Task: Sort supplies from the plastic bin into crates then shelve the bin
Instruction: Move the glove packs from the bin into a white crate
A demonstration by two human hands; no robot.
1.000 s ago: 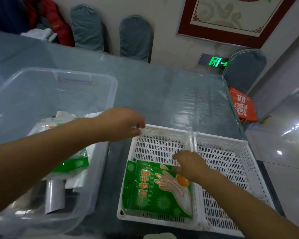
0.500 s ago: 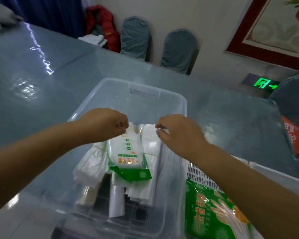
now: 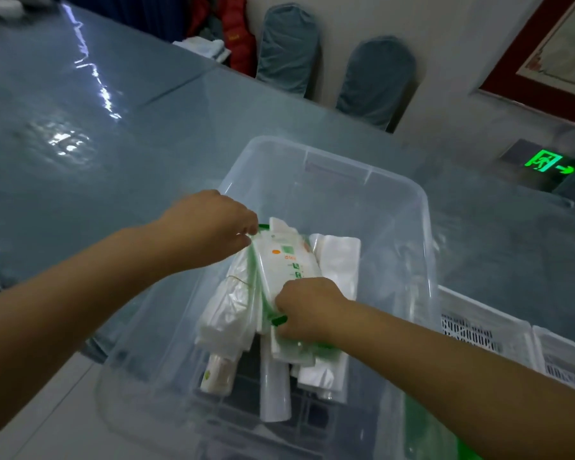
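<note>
Glove pack (image 3: pixel 284 265) lengthwise in bin (image 3: pixel 326 161), both hands (image 3: pixel 210 232) pinching

The scene is seen from one head-worn camera, aimed forward and steeply down, close over the bin (image 3: pixel 422 207) on the table (image 3: pixel 146 134).

A banquet or function room, apparently in a restaurant. Fabric-covered chairs (image 3: pixel 287 49) line the wall beside a long table (image 3: pixel 80 127) under clear plastic sheeting. A lit green exit sign (image 3: pixel 546 162) glows low on the wall below a framed picture (image 3: pixel 558 58).
</note>
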